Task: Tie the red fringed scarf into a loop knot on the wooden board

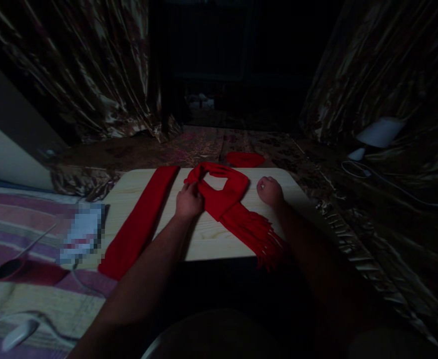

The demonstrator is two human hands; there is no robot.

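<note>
Dim curtained room | pale wooden board [211,239] carries one red scarf [219,197]: one end flat at left, other crossed into a loop, fringe over near edge, knot not tightened | my left hand [189,200] pinches the loop's edge | right hand [270,192] clenched, resting beside it, empty.

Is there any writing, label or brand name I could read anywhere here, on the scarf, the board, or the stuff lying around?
None can be read.
Red scarf, under the left hand: no tag or print shows.
Wooden board, where the right hand rests: bare.
White item left of the board: blurred out, unreadable.
Mouse and patterned curtains: too dark to show any mark.
</note>
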